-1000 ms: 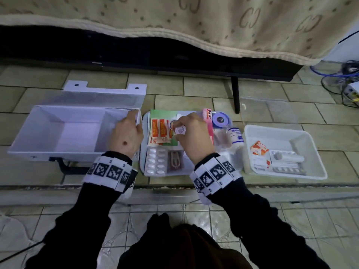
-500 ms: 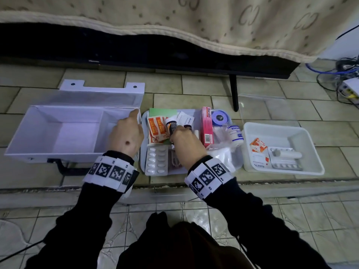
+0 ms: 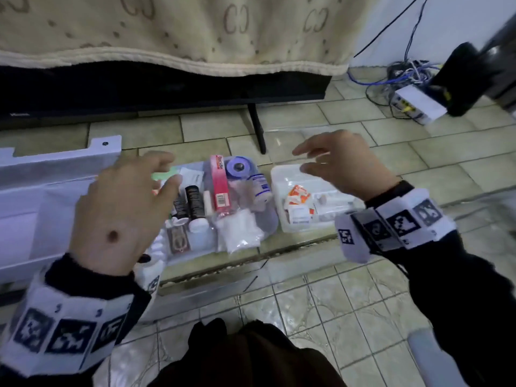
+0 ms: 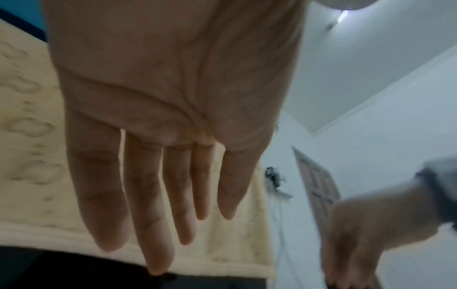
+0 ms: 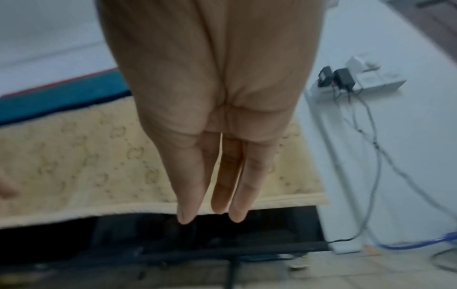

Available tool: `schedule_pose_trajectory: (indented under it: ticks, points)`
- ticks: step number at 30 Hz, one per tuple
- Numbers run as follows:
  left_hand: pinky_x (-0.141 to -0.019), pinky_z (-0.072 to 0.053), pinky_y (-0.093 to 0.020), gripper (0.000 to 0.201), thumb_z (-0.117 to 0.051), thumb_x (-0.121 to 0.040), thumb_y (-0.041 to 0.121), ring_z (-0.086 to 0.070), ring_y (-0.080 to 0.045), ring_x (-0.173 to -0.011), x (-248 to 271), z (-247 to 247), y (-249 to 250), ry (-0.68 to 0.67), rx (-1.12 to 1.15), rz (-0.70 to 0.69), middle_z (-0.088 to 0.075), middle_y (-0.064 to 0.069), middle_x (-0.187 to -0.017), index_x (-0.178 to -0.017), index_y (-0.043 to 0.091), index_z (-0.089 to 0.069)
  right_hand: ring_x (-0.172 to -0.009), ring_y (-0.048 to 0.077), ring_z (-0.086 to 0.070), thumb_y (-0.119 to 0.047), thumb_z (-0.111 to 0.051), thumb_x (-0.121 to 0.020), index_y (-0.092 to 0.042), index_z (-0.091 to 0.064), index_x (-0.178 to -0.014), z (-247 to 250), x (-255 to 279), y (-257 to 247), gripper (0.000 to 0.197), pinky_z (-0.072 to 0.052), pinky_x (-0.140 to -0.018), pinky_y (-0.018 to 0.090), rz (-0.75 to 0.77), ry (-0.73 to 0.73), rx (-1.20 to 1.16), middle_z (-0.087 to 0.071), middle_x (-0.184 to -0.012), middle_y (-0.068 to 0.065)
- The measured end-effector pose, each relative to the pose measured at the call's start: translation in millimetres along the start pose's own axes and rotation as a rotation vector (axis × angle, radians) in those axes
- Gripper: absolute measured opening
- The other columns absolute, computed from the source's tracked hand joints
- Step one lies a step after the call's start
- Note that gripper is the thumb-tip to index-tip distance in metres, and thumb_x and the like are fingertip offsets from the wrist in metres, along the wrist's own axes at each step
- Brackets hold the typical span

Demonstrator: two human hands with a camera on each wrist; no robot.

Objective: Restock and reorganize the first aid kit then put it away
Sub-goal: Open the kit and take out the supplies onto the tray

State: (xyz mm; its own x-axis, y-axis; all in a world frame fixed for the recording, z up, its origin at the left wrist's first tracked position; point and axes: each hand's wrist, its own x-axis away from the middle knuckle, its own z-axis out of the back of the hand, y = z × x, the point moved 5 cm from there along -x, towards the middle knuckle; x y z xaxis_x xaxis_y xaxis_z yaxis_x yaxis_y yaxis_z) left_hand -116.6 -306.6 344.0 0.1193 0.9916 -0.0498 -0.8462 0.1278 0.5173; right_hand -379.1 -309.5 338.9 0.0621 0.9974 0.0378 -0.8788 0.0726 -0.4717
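Observation:
The white first aid box (image 3: 25,191) lies open at the left. Beside it, the middle tray (image 3: 268,219) holds a pink carton (image 3: 219,182), a blue tape roll (image 3: 240,167), a white bottle (image 3: 261,188), two dark bottles (image 3: 192,202) and a cotton bag (image 3: 240,230). My left hand (image 3: 170,169) hovers over this tray's left part, hiding what lies beneath; its fingers (image 4: 158,195) are straight and hold nothing. My right hand (image 3: 301,160) hovers over the white right tray (image 3: 279,174), which holds an orange sachet (image 3: 298,194). Its fingers (image 5: 190,185) are straight and empty.
A black stand leg (image 3: 257,129) comes down just behind the trays, under a dark unit draped with a beige blanket (image 3: 167,32). A router (image 3: 418,104) with tangled cables sits at the back right. A floor step edge (image 3: 251,261) runs in front of the trays.
My right hand let go of the small bottle and swung right over the right tray. My left hand lifted off the box's edge. Both are raised and empty; the view shifted right.

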Motion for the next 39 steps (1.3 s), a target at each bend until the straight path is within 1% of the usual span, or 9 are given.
schedule_pose_trajectory:
  ticks: [3, 7, 10, 15, 22, 25, 32, 36, 39]
  points:
    - [-0.085, -0.050, -0.041, 0.029, -0.055, -0.089, 0.033, -0.063, -0.017, -0.099, 8, -22, 62, -0.102, 0.082, -0.136, -0.068, 0.012, -0.105, -0.117, 0.035, -0.059, -0.096, 0.019, -0.063, -0.007, -0.070, -0.078, -0.014, -0.069, -0.107, 21, -2, 55, 0.030, -0.035, -0.070, 0.009, -0.108, -0.039, 0.134, -0.068, -0.104, 0.003]
    - [-0.089, -0.049, -0.039, 0.031, -0.055, -0.089, 0.028, -0.061, -0.019, -0.107, -5, -92, 138, -0.279, -0.004, -0.316, -0.064, 0.007, -0.117, -0.119, 0.031, -0.059, -0.108, 0.019, -0.058, -0.012, -0.072, -0.078, -0.015, -0.060, -0.121, -1, -11, 103, 0.044, -0.040, -0.081, 0.020, -0.129, -0.372, 0.384, -0.062, -0.122, 0.005]
    - [-0.086, -0.049, -0.038, 0.029, -0.055, -0.089, 0.017, -0.058, -0.026, -0.107, -32, -155, 172, -0.439, -0.112, -0.340, -0.063, -0.004, -0.117, -0.118, 0.019, -0.061, -0.117, 0.021, -0.052, -0.016, -0.075, -0.076, -0.018, -0.053, -0.128, -26, -19, 124, 0.057, -0.040, -0.094, 0.027, -0.106, -0.530, 0.488, -0.054, -0.130, 0.006]
    - [-0.075, -0.044, -0.033, 0.039, -0.061, -0.088, 0.016, -0.058, -0.031, -0.103, -71, -213, 182, -0.613, -0.290, -0.305, -0.055, -0.010, -0.122, -0.125, 0.009, -0.053, -0.115, 0.024, -0.050, -0.010, -0.080, -0.067, -0.023, -0.044, -0.132, -47, -33, 147, 0.075, -0.046, -0.094, 0.035, -0.113, -0.608, 0.458, -0.049, -0.133, 0.006]
    - [-0.071, -0.056, -0.031, 0.055, -0.084, -0.051, 0.036, -0.063, -0.017, -0.074, -89, -256, 169, -0.741, -0.413, -0.232, -0.065, 0.005, -0.096, -0.098, 0.024, -0.058, -0.111, 0.030, -0.054, -0.004, -0.062, -0.080, -0.010, -0.054, -0.122, -55, -40, 158, 0.043, -0.047, -0.094, 0.038, -0.034, -0.582, 0.487, -0.053, -0.125, 0.013]
    - [-0.068, -0.052, -0.028, 0.057, -0.087, -0.057, 0.037, -0.064, -0.022, -0.083, -84, -265, 180, -0.853, -0.432, -0.236, -0.063, -0.002, -0.094, -0.100, 0.012, -0.060, -0.110, 0.031, -0.055, -0.008, -0.051, -0.088, -0.006, -0.056, -0.119, -53, -43, 159, 0.031, -0.047, -0.094, 0.037, -0.039, -0.542, 0.483, -0.055, -0.122, 0.015]
    - [-0.046, -0.044, -0.021, 0.045, -0.085, -0.058, 0.037, -0.062, -0.018, -0.061, -80, -278, 185, -0.744, -0.407, -0.263, -0.059, 0.004, -0.069, -0.081, 0.015, -0.053, -0.093, 0.033, -0.059, -0.006, -0.054, -0.083, -0.002, -0.061, -0.104, -32, -47, 154, 0.022, -0.045, -0.071, 0.030, -0.031, -0.465, 0.448, -0.060, -0.110, 0.018]
    - [-0.056, -0.050, -0.027, 0.043, -0.087, -0.056, 0.031, -0.061, -0.024, -0.066, -86, -270, 182, -0.765, -0.319, -0.175, -0.060, -0.002, -0.073, -0.067, 0.015, -0.049, -0.099, 0.028, -0.060, -0.006, -0.059, -0.081, -0.002, -0.061, -0.110, -26, -46, 148, 0.029, -0.051, -0.080, 0.031, -0.040, -0.418, 0.400, -0.061, -0.111, 0.014]
    - [-0.062, -0.048, -0.028, 0.035, -0.084, -0.064, 0.026, -0.057, -0.022, -0.071, -91, -261, 178, -0.745, -0.216, -0.105, -0.055, -0.003, -0.073, -0.080, 0.009, -0.059, -0.099, 0.025, -0.058, -0.006, -0.060, -0.080, -0.006, -0.062, -0.109, -15, -44, 146, 0.029, -0.047, -0.075, 0.028, -0.047, -0.349, 0.349, -0.060, -0.113, 0.011]
